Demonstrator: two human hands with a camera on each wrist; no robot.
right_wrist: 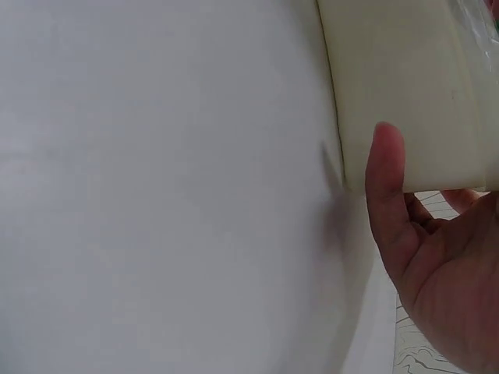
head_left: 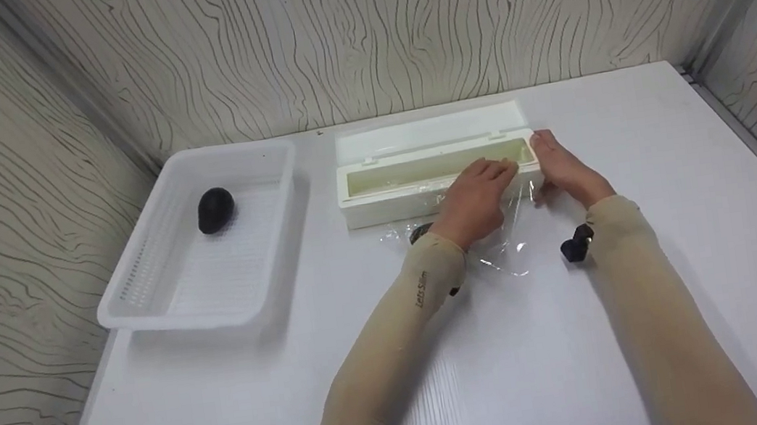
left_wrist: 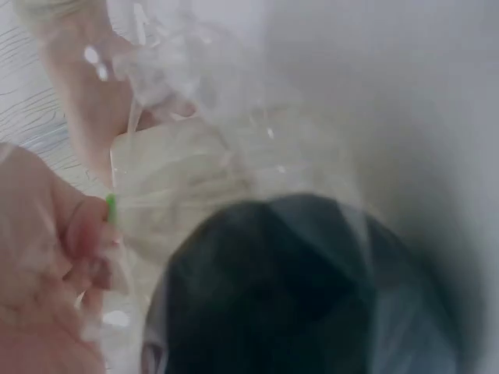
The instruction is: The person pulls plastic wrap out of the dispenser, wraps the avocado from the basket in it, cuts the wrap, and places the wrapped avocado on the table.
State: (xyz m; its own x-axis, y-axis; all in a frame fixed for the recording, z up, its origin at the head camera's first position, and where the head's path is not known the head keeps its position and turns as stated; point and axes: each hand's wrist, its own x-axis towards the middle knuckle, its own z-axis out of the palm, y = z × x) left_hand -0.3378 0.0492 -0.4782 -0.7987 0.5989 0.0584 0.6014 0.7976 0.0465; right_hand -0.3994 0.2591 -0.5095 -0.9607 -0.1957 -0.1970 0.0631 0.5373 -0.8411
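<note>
A long white plastic wrap dispenser (head_left: 407, 205) stands with its lid tipped back. Clear plastic wrap (head_left: 501, 255) hangs over its front edge and spreads on the table. At the right part of that edge, my left hand (head_left: 472, 204) holds a small green slide cutter (left_wrist: 111, 209), mostly hidden by the fingers. My right hand (head_left: 567, 169) grips the dispenser's right end, its thumb (right_wrist: 386, 160) on the front wall and the fingers behind. A dark rounded fruit (left_wrist: 265, 296), like an avocado, lies under the wrap, partly hidden by my left wrist in the head view.
A white slotted basket (head_left: 118, 316) stands on the table's left side with one dark, pear-shaped fruit (head_left: 216, 210) like an avocado in it. Behind the dispenser, its open lid (head_left: 430, 131) lies back near the wood-patterned wall (head_left: 362, 32).
</note>
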